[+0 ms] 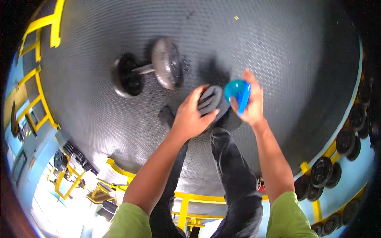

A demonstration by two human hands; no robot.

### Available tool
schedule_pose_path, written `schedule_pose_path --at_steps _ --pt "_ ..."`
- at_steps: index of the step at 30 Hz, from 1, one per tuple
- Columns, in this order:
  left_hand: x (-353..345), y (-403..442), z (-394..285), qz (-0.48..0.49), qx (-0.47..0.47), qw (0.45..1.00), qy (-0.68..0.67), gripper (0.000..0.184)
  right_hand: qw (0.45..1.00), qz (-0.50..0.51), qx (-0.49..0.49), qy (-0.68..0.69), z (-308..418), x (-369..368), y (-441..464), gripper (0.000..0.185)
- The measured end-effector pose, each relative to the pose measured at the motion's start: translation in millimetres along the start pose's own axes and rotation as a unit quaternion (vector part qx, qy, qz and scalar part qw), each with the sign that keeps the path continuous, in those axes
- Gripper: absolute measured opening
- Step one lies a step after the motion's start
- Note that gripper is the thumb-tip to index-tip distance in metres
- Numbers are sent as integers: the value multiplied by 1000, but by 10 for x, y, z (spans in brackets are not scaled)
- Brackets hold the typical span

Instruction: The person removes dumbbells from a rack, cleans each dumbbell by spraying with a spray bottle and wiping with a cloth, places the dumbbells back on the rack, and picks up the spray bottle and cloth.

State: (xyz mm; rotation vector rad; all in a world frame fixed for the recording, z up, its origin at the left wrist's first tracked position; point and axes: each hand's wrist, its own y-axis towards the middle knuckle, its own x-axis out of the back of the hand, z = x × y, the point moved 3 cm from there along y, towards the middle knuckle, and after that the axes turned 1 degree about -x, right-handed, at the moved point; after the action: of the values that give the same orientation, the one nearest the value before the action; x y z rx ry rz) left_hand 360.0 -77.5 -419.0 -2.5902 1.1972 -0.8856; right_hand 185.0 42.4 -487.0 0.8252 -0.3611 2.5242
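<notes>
My left hand [192,117] is wrapped round a folded dark grey cloth [210,99], held above the floor near my feet. Just to its right, my right hand [252,103] grips a blue and teal object [238,93], perhaps a bottle; blur hides its exact form. The two held things are close together, with a small gap between them. A large dumbbell [146,69] with round metal ends lies on the black textured floor mat [278,51], ahead and to the left of my hands.
Weight plates [320,172] hang on a yellow rack along the right. Yellow metal frames [39,91] stand at the left, with more gym equipment [67,174] at the lower left. My legs [234,162] are below my hands. A small yellow scrap [236,18] lies on the mat.
</notes>
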Motion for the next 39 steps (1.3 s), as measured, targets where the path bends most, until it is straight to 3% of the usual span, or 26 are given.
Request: schedule_pose_path --at_steps 1,2,6,9,11,13,14,16,18,20,21,22,24,25,26,28,29,30,32,33,36,39 --pt "240 -119 76 -22 22 999 -6 68 998 49 34 -19 262 17 21 79" --pt "472 -248 171 -43 45 998 -15 70 993 112 5 22 542 10 31 80" --pt "1483 -634 511 -227 195 953 42 70 941 289 136 112 1390 -410 -38 75" --pt "1929 -600 825 -340 174 919 94 64 911 391 40 127 1798 -940 -69 75" --pt "2025 -524 975 -356 148 917 99 64 902 417 31 108 1809 -1366 -83 73" --pt "2063 -399 1100 -359 91 913 172 62 881 421 -72 205 1717 -1779 -68 67" --pt "2090 -377 1193 -372 91 908 173 62 880 426 -59 202 1639 -1990 -88 67" --pt "2105 -262 1321 -278 32 942 185 64 876 383 -143 257 1447 -2342 -37 57" --pt "2223 -167 1310 -263 0 935 239 61 870 385 -137 277 1368 -2445 98 51" --pt "2309 -64 1272 -143 88 946 277 65 883 417 -133 168 1293 -2447 230 47" --pt "2330 -17 1317 -138 91 940 297 76 874 435 -119 181 1206 -2522 306 50" --pt "2334 35 1366 -154 79 938 301 76 881 427 -102 178 1192 -2523 358 50" --pt "2344 131 1446 -85 88 957 263 85 857 476 -82 178 1252 -2509 351 47" --pt "2361 134 1325 -47 146 957 248 87 889 436 -40 133 1306 -2485 342 48" --pt "2400 120 1258 -59 138 955 257 87 901 422 -30 94 1283 -2525 356 54" --pt "2328 129 1231 -39 161 935 314 87 872 478 16 103 1417 -2478 424 64" --pt "2308 142 1304 -56 124 926 351 84 885 462 36 46 1472 -2347 439 67" --pt "2211 113 1228 -43 116 928 350 84 898 392 185 73 1551 -2255 406 66" --pt "2136 -9 1122 -115 117 876 453 78 845 427 322 15 1484 -2079 338 67" --pt "2124 -17 1111 -116 114 878 449 78 804 500 314 -68 1510 -1964 313 68" --pt "2140 -21 1094 -130 3 907 400 64 719 528 436 -117 1107 -1828 281 72" --pt "2302 100 1043 -118 -3 946 301 63 663 513 507 -202 858 -1620 298 72"
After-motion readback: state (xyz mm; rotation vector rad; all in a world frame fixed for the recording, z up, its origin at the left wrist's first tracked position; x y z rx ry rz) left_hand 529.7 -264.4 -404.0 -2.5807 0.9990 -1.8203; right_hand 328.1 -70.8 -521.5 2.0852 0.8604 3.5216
